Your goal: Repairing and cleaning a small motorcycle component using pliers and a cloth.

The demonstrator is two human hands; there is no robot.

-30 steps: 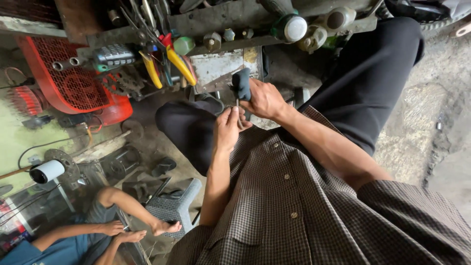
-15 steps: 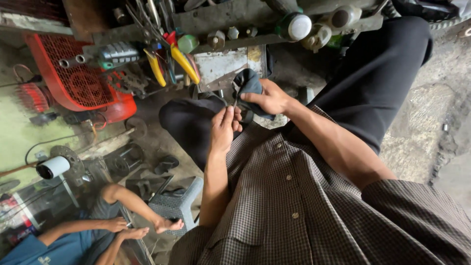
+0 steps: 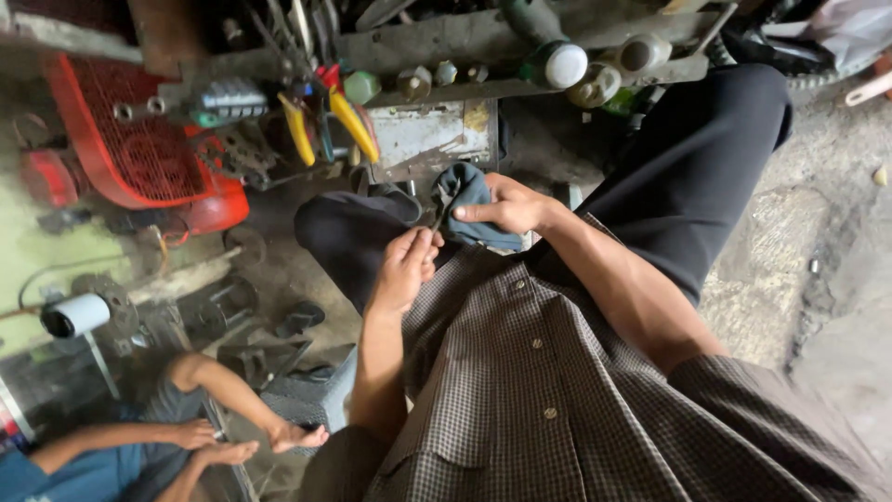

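I sit in a checked shirt and dark trousers, both hands over my lap. My right hand (image 3: 506, 204) grips a dark blue-grey cloth (image 3: 465, 191) bunched around a thin dark metal tool (image 3: 439, 218). My left hand (image 3: 405, 268) pinches the lower end of that thin tool just below the cloth. The two hands almost touch. Most of the tool is hidden by the cloth and my fingers.
A cluttered bench (image 3: 437, 56) ahead holds yellow-handled pliers (image 3: 353, 125), a green bottle with a white cap (image 3: 556, 58) and small parts. A red engine housing (image 3: 139, 158) stands at the left. Another person's arms and foot (image 3: 214, 432) are at the lower left.
My hands have shifted slightly lower in view and closer together. The cloth now wraps more over the tool, and my left fingers have closed on its lower end.
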